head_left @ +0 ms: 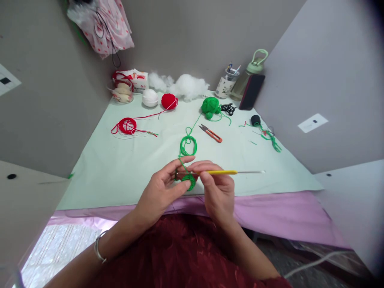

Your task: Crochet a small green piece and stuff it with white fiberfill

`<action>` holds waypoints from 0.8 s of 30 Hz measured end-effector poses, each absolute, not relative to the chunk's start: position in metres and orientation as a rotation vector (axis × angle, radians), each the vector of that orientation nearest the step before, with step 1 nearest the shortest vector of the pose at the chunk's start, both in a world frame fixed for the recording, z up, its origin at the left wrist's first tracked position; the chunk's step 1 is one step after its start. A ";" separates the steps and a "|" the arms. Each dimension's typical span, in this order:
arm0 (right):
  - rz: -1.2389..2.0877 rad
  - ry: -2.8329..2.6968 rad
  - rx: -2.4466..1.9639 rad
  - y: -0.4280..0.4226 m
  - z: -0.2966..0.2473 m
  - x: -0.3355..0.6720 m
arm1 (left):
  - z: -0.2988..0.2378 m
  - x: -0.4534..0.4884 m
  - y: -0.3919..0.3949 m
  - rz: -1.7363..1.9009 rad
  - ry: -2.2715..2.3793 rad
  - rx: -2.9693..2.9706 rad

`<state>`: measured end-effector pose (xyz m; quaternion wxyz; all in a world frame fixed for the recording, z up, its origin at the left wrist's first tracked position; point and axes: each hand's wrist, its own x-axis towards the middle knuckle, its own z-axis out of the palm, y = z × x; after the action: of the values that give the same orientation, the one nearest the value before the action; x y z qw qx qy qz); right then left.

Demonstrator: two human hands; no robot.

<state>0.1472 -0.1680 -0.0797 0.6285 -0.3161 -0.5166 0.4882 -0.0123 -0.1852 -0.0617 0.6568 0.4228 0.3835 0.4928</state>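
Between thumb and fingers, my left hand (pixel 160 187) pinches a small round green crochet piece (pixel 189 183). Green yarn (pixel 183 163) rises from it over my left index finger to a loose coil of green yarn (pixel 188 146) on the table. My right hand (pixel 220 188) is closed around the yellow grip of a crochet hook (pixel 222 172). One metal end of the hook lies at the green piece, and the other points right. Whether its tip is through a stitch is too small to tell.
On the table are thread snips (pixel 211 133), green yarn ball (pixel 210 106), red yarn ball (pixel 169 101), white yarn ball (pixel 150 98) and red yarn coil (pixel 127 125). White stuffing (pixel 189 86), pen cup (pixel 227 83), phone (pixel 252 92) and bottle (pixel 240 85) stand along the back.
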 end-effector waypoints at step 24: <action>1.357 -1.055 -0.663 -0.162 -0.071 0.156 | -0.052 -0.025 -0.182 1.028 0.920 1.100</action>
<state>0.1565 -0.1620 -0.0714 0.6049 -0.2867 -0.4560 0.5865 -0.0253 -0.1823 -0.0524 0.6355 0.4814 0.4026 0.4497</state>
